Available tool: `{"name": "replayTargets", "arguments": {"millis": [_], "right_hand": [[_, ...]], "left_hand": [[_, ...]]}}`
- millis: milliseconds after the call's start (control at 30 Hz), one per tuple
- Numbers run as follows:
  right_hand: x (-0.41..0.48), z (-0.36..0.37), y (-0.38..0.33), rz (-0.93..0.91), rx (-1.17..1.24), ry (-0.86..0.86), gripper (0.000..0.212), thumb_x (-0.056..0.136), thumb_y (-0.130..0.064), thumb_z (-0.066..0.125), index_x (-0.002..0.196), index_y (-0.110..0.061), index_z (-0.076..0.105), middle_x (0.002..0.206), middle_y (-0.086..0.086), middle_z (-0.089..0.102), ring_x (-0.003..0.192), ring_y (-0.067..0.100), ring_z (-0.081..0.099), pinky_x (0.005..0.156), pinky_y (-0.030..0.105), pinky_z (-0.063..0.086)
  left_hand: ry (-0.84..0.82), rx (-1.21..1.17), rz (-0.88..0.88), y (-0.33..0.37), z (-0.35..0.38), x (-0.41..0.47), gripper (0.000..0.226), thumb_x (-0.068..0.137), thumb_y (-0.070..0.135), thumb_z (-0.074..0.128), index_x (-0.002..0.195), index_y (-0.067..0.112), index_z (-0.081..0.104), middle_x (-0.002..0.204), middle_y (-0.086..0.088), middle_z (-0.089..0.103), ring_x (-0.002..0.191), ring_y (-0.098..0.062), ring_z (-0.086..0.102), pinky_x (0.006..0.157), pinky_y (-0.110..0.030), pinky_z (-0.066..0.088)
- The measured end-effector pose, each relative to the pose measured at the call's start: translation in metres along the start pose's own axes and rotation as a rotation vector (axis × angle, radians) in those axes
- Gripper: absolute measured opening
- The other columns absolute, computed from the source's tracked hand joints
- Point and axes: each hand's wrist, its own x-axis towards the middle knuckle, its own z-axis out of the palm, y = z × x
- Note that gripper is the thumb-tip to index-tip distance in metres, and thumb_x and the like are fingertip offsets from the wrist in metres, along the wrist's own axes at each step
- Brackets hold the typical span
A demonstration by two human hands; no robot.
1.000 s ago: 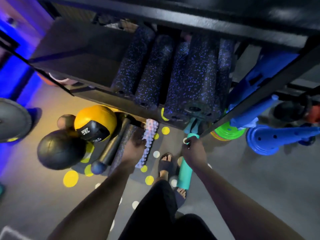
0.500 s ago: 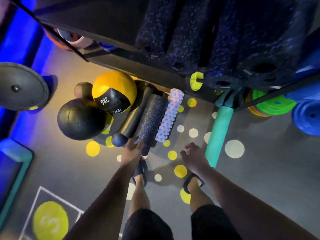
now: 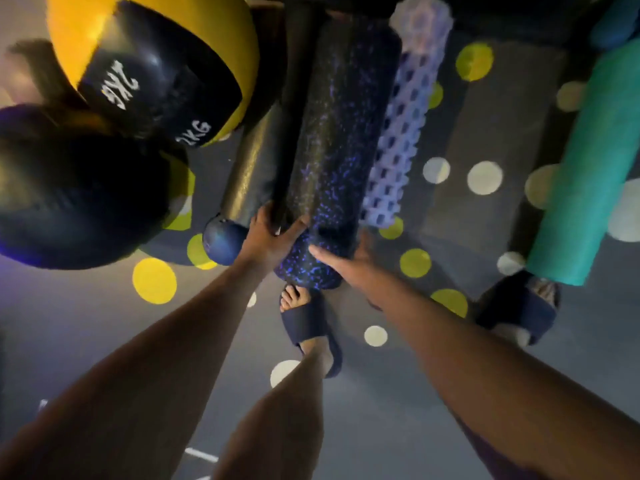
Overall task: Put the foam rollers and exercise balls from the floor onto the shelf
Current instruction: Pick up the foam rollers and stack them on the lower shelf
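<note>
Pick-up step. The speckled roller [image 3: 332,161], lying on the floor [image 3: 104,341] between a black roller [image 3: 263,147] and a knobbed roller [image 3: 398,143], is clasped at its near end by the left hand [image 3: 268,237]. The right hand [image 3: 346,263] is laid against it, its curl lost to blur. A two-handed lift toward the shelf is called for next.

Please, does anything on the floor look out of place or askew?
The teal foam roller lies apart at the right, slanted, its near end beside the right slipper, while the speckled roller and the knobbed roller lie side by side. Nothing looks spilled or damaged.
</note>
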Motion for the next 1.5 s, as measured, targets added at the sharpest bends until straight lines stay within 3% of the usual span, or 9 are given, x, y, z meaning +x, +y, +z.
{"name": "replayTargets", "arguments": {"millis": [233, 367, 500, 700, 867, 1033, 1200, 1367, 1500], "right_hand": [[-0.009, 0.029, 0.029, 0.054, 0.255, 0.11, 0.09, 0.05, -0.029, 0.102, 0.124, -0.027, 0.051, 0.116, -0.013, 0.066, 0.104, 0.003, 0.066, 0.078, 0.017, 0.058], [-0.134, 0.009, -0.023, 0.057, 0.233, 0.006, 0.082, 0.056, -0.022, 0.101, 0.127, -0.023, 0.059, 0.121, 0.002, 0.073, 0.108, 0.017, 0.072, 0.088, 0.037, 0.061], [-0.271, -0.01, -0.113, 0.052, 0.158, -0.067, 0.056, 0.071, -0.008, 0.09, 0.112, -0.028, 0.058, 0.108, -0.009, 0.075, 0.092, 0.001, 0.073, 0.075, 0.02, 0.058], [-0.412, -0.021, -0.242, -0.104, 0.036, -0.093, 0.052, 0.073, 0.001, 0.087, 0.099, -0.029, 0.054, 0.093, -0.019, 0.071, 0.075, -0.014, 0.067, 0.064, 0.01, 0.053], [-0.446, -0.031, -0.303, -0.214, -0.01, -0.088, 0.104, 0.054, -0.024, 0.101, 0.14, -0.029, 0.043, 0.131, -0.007, 0.065, 0.117, 0.01, 0.064, 0.1, 0.037, 0.055], [-0.457, -0.062, -0.356, -0.3, 0.076, -0.001, 0.089, 0.064, -0.015, 0.096, 0.133, -0.034, 0.044, 0.123, -0.007, 0.067, 0.113, 0.013, 0.066, 0.094, 0.036, 0.058], [-0.444, -0.132, -0.409, -0.356, 0.233, 0.085, 0.068, 0.07, -0.019, 0.093, 0.119, -0.034, 0.049, 0.104, -0.012, 0.069, 0.089, 0.002, 0.068, 0.064, 0.013, 0.055], [-0.414, -0.22, -0.457, -0.392, 0.289, 0.182, 0.105, 0.043, -0.053, 0.1, 0.135, -0.029, 0.056, 0.116, -0.006, 0.075, 0.105, 0.015, 0.073, 0.098, 0.044, 0.056], [-0.403, -0.293, -0.486, -0.354, 0.297, 0.287, 0.098, 0.047, -0.063, 0.094, 0.132, -0.033, 0.056, 0.113, -0.009, 0.075, 0.099, 0.014, 0.073, 0.082, 0.041, 0.06]], "left_hand": [[-0.347, -0.202, -0.229, -0.011, -0.005, -0.016, 0.109, 0.049, 0.069, 0.093, 0.139, 0.019, 0.058, 0.118, 0.0, 0.075, 0.099, -0.013, 0.075, 0.085, -0.035, 0.062], [-0.447, -0.177, -0.28, 0.056, -0.064, -0.137, 0.069, 0.064, 0.054, 0.093, 0.113, 0.014, 0.065, 0.097, 0.0, 0.077, 0.087, -0.014, 0.074, 0.072, -0.037, 0.062], [-0.457, -0.245, -0.21, 0.134, -0.146, -0.264, 0.024, 0.081, 0.031, 0.086, 0.088, 0.018, 0.067, 0.072, 0.008, 0.077, 0.073, -0.01, 0.074, 0.083, -0.043, 0.061], [-0.411, -0.322, -0.061, 0.215, -0.254, -0.383, 0.044, 0.079, 0.03, 0.088, 0.114, 0.02, 0.065, 0.111, -0.003, 0.076, 0.098, -0.02, 0.075, 0.078, -0.043, 0.064], [-0.278, -0.36, 0.049, 0.256, -0.289, -0.416, 0.089, 0.056, 0.06, 0.094, 0.127, 0.015, 0.063, 0.108, -0.004, 0.079, 0.09, -0.02, 0.078, 0.071, -0.038, 0.064], [-0.207, -0.582, 0.08, 0.33, -0.287, -0.419, 0.071, 0.075, 0.035, 0.09, 0.127, 0.02, 0.043, 0.12, 0.004, 0.067, 0.088, -0.008, 0.073, 0.062, -0.039, 0.061], [-0.216, -0.542, 0.171, 0.432, -0.272, -0.398, 0.099, 0.048, 0.066, 0.093, 0.127, 0.031, 0.044, 0.125, 0.009, 0.068, 0.106, -0.019, 0.07, 0.078, -0.057, 0.061], [-0.237, -0.499, 0.312, 0.546, -0.235, -0.379, 0.062, 0.077, 0.043, 0.087, 0.129, 0.027, 0.057, 0.119, 0.004, 0.074, 0.102, -0.018, 0.074, 0.085, -0.043, 0.061], [-0.185, -0.371, 0.385, 0.623, -0.189, -0.355, 0.057, 0.082, 0.039, 0.084, 0.131, 0.024, 0.059, 0.113, 0.004, 0.07, 0.103, -0.017, 0.068, 0.098, -0.041, 0.056]]}}
